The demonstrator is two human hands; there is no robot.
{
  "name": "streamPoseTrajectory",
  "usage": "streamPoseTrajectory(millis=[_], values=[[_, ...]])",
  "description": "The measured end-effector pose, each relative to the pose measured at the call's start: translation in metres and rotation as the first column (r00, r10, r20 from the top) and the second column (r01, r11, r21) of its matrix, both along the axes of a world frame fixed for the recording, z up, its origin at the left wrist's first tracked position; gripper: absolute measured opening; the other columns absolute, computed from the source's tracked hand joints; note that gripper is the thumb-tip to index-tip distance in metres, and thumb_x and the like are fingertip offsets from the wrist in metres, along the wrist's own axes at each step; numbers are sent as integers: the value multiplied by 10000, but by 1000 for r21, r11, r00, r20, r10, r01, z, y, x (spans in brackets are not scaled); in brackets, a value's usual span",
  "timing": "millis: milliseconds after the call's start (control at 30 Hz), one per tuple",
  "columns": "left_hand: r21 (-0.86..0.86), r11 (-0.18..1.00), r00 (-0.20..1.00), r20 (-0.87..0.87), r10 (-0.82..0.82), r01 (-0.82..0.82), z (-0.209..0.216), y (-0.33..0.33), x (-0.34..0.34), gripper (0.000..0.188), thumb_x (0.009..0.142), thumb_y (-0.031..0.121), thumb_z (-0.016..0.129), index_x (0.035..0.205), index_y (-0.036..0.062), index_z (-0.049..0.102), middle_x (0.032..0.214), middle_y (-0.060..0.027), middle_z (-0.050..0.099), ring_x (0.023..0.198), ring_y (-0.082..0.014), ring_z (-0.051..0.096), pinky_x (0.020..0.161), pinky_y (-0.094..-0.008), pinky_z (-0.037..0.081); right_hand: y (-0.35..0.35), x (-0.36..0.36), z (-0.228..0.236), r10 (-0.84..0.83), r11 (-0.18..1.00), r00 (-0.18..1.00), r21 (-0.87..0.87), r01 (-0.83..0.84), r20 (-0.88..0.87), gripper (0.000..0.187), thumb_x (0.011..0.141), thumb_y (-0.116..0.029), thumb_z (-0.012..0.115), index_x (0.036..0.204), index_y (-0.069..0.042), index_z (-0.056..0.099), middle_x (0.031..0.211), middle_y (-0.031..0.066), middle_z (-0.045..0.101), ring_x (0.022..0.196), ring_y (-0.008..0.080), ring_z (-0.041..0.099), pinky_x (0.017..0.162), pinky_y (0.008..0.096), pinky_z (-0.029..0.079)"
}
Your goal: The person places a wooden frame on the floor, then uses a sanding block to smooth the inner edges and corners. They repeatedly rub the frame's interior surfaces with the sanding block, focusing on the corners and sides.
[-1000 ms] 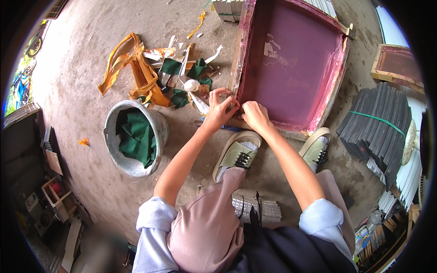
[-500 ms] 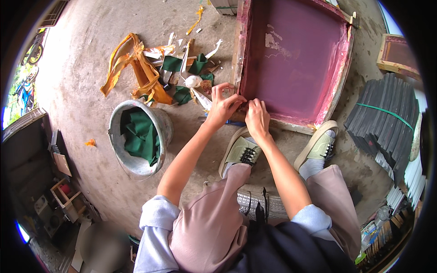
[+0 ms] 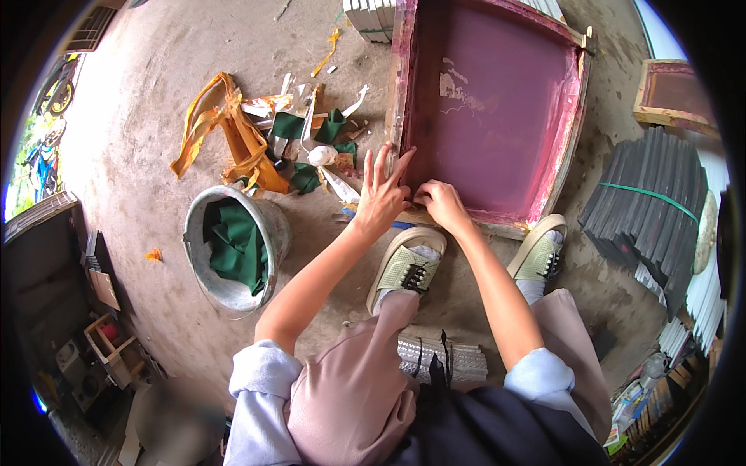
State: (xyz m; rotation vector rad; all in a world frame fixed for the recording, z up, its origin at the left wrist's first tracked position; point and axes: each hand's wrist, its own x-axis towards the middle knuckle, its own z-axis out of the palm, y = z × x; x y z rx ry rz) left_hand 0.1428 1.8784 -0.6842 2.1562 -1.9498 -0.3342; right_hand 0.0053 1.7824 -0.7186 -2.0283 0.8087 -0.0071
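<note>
left hand (image 3: pixel 381 194) flat with fingers spread, right hand (image 3: pixel 441 203) curled, fingers pinched, beside it.

A bare concrete floor (image 3: pixel 148 140) carries a wooden-framed purple screen (image 3: pixel 489 109), metal bucket (image 3: pixel 233 248), fabric scraps (image 3: pixel 256 140) and dark bundled slats (image 3: pixel 649 198).

wood frame (image 3: pixel 398 93) stained pink, matt magenta mesh (image 3: pixel 497 109); dull metal bucket (image 3: pixel 233 291), green cloth (image 3: pixel 237 248) inside; rough concrete floor (image 3: pixel 140 132)

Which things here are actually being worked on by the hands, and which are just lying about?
In use:
- left hand, flat on the frame's near corner
- right hand, fingers curled at the frame's near edge
- wooden frame with magenta mesh

Lying about:
- metal bucket with green cloth
- orange and green scraps
- bundle of dark slats
- smaller frame
</note>
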Motion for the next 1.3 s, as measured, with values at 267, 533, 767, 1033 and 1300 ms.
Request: streamPoseTrajectory(millis=[267,533,767,1033,1300], values=[[-97,989,984,-130,-125,112,-12,2,10,138,667,226,737,706,130,646,1445,-18,318,1399,-381,70,1092,-657,48,8,-12,3,-147,982,988,131,139,54,218,671,-134,769,831,-21,672,876,146,623,859,333,612,747,421,484],[-160,986,986,-166,11,-38,-27,10,-4,110,725,187,691,759,100,632,1323,-48,393,1374,-337,150,1097,-634,96,15,0,7,-99,980,993,-180,87,-58,170,699,-93,734,811,4,650,841,146,604,838,333,590,745,424,480],[-130,991,990,-140,2,-21,-29,10,-5,145,728,165,681,808,56,628,1341,-89,370,1359,-362,153,1106,-549,220,33,0,8,12,907,997,-420,-45,-81,148,757,42,559,903,24,581,903,155,599,876,306,584,761,404,505],[-87,996,996,-73,-42,35,-18,5,-4,100,687,146,632,736,65,664,1357,-100,394,1363,-382,143,1118,-563,139,4,1,-4,54,946,999,-320,-53,-6,50,773,-21,608,815,6,606,832,156,615,840,347,598,747,438,487],[-57,991,990,76,-119,123,-6,-13,1,140,628,239,718,633,119,646,1475,5,311,1367,-348,188,1135,-573,98,-2,-12,5,8,998,1000,-60,-6,25,121,823,-80,606,889,15,641,892,173,610,901,358,592,781,443,475]])
